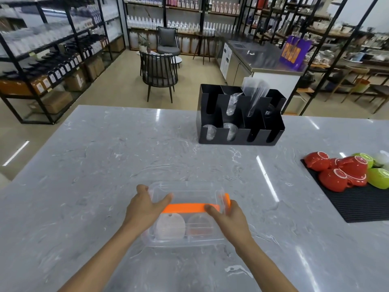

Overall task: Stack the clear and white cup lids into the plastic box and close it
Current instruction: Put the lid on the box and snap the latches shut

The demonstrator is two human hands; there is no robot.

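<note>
Both bare forearms reached in from the bottom edge over a glossy grey marble-look counter (88, 165). Left hand (145, 207) lay along the left end of the plastic box (183, 242), fingers spread narrow w/ the thumb pressed onto the lid. Right hand (229, 216) clasped the right end — thumb on the near orange latch (185, 208), fingers wrapped round the corner by the side latch (227, 200).

Box was clear, rectangular w/ rounded corners, smooth thin walls; it sat on the counter directly in front of the person. Its transparent lid (185, 191) was on top, edged w/ flat orange clips. Seen through the near wall: a stack of white cup lids (170, 227) on the left, round and matte, and a stack of clear cup lids (200, 225) on the right, ribbed and see-through.

Farther right, a black ribbed mat (357, 207) held shiny red and green bowls (336, 171), turned upside down. Beyond the box stood a black slotted organizer (240, 131) — matte, boxy, w/ clear cups in several compartments. Shelving w/ bottles lined the back, blurred.
</note>
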